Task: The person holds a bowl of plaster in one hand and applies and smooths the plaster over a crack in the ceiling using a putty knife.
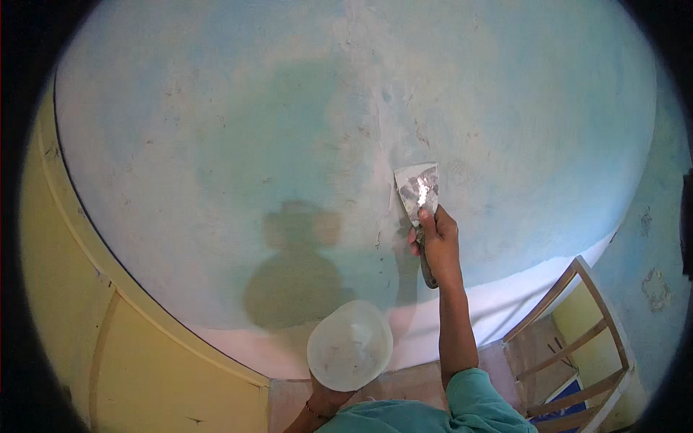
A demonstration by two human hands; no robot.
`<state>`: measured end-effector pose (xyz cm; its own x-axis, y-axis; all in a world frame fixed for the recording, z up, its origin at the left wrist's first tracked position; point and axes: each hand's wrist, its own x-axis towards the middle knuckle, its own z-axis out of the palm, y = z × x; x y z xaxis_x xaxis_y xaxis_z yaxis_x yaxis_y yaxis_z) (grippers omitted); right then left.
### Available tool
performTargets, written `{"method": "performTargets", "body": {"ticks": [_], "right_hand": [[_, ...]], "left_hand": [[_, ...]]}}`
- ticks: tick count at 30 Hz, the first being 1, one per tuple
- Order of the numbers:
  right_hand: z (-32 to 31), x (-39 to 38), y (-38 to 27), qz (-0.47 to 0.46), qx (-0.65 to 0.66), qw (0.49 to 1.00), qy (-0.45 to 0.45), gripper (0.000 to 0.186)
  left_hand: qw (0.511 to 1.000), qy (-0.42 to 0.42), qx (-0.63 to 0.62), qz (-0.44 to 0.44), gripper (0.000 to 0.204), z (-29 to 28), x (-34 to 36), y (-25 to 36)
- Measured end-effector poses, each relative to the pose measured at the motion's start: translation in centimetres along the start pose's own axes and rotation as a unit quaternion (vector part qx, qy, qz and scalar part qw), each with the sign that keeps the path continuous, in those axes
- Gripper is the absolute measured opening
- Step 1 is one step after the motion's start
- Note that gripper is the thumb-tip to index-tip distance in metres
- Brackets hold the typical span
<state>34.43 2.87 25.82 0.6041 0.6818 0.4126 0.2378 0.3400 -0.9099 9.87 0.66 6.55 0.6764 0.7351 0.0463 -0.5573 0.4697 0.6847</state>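
Observation:
My right hand (442, 245) is closed round the dark handle of a putty knife (417, 186). Its wide metal blade points up the wall and is smeared with white filler. The blade lies at or very near the blue-green wall (520, 144), just right of a pale vertical streak of filler (380, 137). Low in front of me, my left hand (328, 395) supports a translucent white plastic bowl (350, 346) from beneath. Some white stuff shows inside the bowl. The fingers under the bowl are mostly hidden.
A wooden chair (613, 332) with a slatted back stands at the lower right, near the wall. Yellow panelling (159, 375) runs along the left side. A pinkish-white band (419, 328) borders the wall's lower edge. My head's shadow (296, 281) falls on the wall.

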Motion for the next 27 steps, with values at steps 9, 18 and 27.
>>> {"method": "performTargets", "body": {"ticks": [9,18,27], "right_hand": [[1.2,1.5,-3.6,0.012,0.011,1.000,-0.005,0.027],[2.2,3.8,-6.0,-0.020,0.027,0.999,-0.017,0.027],[1.9,4.6,-8.9,-0.056,0.022,0.998,-0.005,0.028]], "left_hand": [[0.974,0.002,0.217,0.064,0.073,1.2,-0.2,1.4],[0.990,-0.012,0.129,0.045,0.073,1.7,-0.7,0.4],[0.992,-0.016,0.111,0.050,0.075,2.3,-1.6,1.0]]}}
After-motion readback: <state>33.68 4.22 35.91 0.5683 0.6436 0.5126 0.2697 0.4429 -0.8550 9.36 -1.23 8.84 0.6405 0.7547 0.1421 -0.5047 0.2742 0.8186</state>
